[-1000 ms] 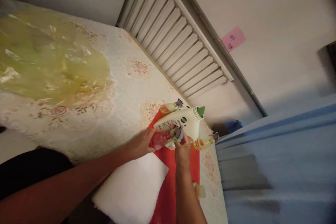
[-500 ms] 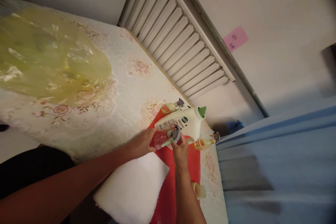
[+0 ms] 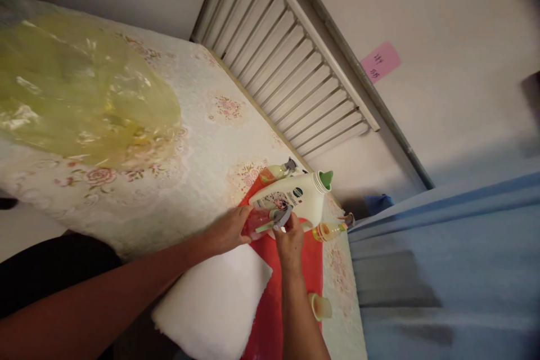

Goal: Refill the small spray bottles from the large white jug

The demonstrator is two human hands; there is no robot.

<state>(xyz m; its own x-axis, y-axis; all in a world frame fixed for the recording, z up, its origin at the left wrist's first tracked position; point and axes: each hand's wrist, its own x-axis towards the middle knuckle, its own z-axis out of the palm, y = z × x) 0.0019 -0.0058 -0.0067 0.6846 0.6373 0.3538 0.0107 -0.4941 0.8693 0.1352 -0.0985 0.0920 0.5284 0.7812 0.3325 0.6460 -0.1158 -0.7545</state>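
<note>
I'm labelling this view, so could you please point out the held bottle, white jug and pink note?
Held bottle (image 3: 256, 219): head view, pinkish body.
White jug (image 3: 307, 198): head view, side wall.
Pink note (image 3: 381, 62): head view, paper's middle.

The left hand (image 3: 231, 230) covered part of a pink spray bottle (image 3: 259, 219), which — with the right hand (image 3: 290, 241) — hid a portion of a white jug (image 3: 310, 198). Fine print on the jug and handwriting on a pink note (image 3: 381, 62) were too small to read. A yellow bag (image 3: 84, 90) ran off the left edge; the bottom edge cropped a red sheet (image 3: 269, 315) and a white cloth (image 3: 215, 304).
</note>
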